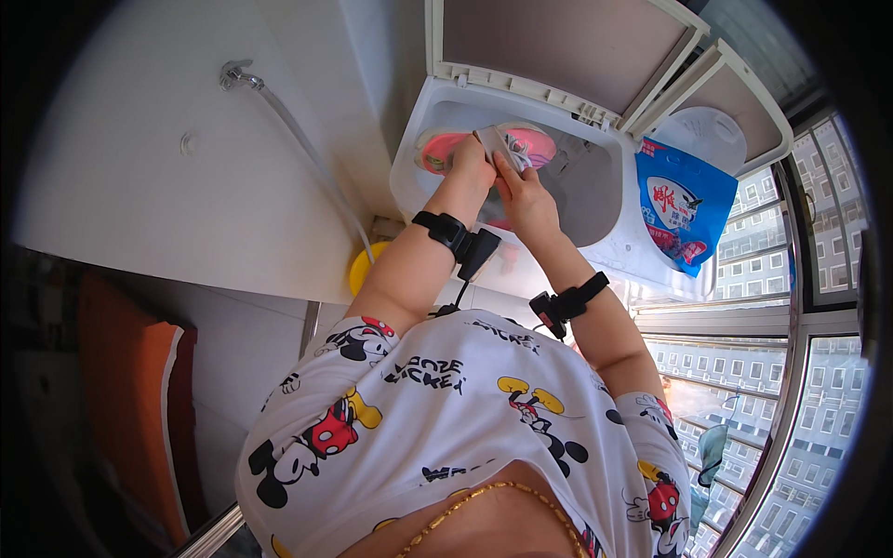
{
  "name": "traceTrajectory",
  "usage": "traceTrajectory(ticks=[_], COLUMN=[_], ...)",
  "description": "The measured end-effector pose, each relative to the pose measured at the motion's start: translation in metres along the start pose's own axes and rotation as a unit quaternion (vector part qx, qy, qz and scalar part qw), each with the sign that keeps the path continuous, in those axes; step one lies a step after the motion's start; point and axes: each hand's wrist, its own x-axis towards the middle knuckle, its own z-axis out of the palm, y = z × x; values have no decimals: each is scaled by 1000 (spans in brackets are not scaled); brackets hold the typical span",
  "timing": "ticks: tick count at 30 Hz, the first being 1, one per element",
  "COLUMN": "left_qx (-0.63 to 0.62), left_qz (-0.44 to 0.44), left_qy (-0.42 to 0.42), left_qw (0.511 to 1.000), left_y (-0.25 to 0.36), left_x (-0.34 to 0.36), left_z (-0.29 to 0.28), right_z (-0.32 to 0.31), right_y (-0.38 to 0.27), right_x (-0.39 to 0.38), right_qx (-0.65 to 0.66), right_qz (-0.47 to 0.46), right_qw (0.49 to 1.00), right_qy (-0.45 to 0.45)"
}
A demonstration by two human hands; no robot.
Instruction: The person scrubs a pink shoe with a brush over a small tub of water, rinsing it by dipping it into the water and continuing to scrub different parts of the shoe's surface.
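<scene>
Both hands are together at upper centre of frame, over the open tub of a white washing machine [400, 186]. Left hand [473, 166]: overlaps the left pink shoe [435, 152]; fingers folded inward and mostly hidden, so cannot tell whether they grip. Right hand [528, 203]: thumb and fingers pinch a pale strip [493, 147], flat and stiff-looking; kind unclear.

Key relation: the strip lies up and to the left of the right hand, its long axis slanting from upper left to lower right, upper end beside the left hand's knuckles. The right pink shoe [533, 146], with white laces, lies just above the right hand and to the right of the strip, its length running roughly across the frame. Right hand is the nearer to this shoe; left hand, to the other. Contact between strip and shoe: not resolvable from this angle.

Surroundings: raised lid [567, 42] at top of frame; blue bag [684, 209] on the machine, right of the tub; tap [240, 74] at upper left; yellow vessel [365, 268] left of the left forearm.
</scene>
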Motion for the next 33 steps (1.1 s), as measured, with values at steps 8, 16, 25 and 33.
traceTrajectory(ticks=[8,16,25,33], left_qx=[-102,8,-93,-4], left_qz=[-51,-19,-12,-36], left_qy=[-33,8,-20,-5], left_qw=[993,1000,995,999], left_y=[-23,-8,-17,-35], left_x=[2,-8,0,-9], left_z=[6,3,1,7], right_z=[15,2,-21,-3], right_y=[75,5,38,30], right_x=[62,12,36,43], right_qx=[-57,3,81,20], right_qz=[100,20,68,105], right_qw=[990,1000,990,994], right_qy=[76,6,95,-11])
